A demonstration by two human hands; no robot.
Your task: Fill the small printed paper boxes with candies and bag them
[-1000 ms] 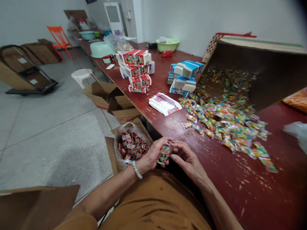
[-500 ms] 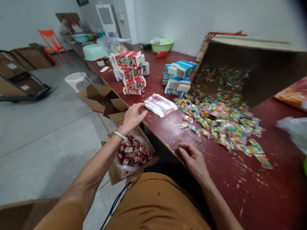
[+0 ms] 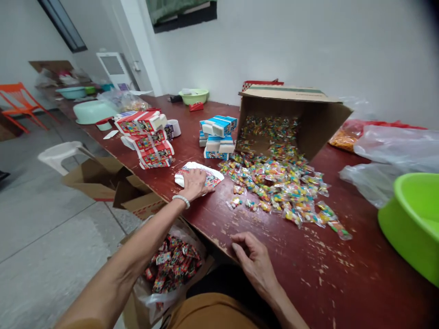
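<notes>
My left hand (image 3: 195,183), with a bead bracelet on the wrist, lies palm down on flattened red and white printed cartons (image 3: 213,176), its fingers spread over them. My right hand (image 3: 253,259) rests at the table's front edge, loosely curled and open, holding nothing. To its upper right spreads a heap of small clear packets of colourful candy (image 3: 274,183), spilling from a tipped cardboard box (image 3: 313,123). Red cartons in a stack (image 3: 151,137) stand beyond my left hand. Farther right is a stack of blue cartons (image 3: 219,130).
Below the table edge sits a lined box of dark red wrapped packets (image 3: 174,265). Open cardboard boxes (image 3: 103,180) and a white stool (image 3: 63,155) stand left on the floor. A green basin (image 3: 404,228) and plastic bags (image 3: 387,146) lie to the right on the red table (image 3: 291,274).
My left hand has come down from beside the flattened cartons onto them. My right hand stays near the table edge. The view has swung right, bringing the green basin into sight.
</notes>
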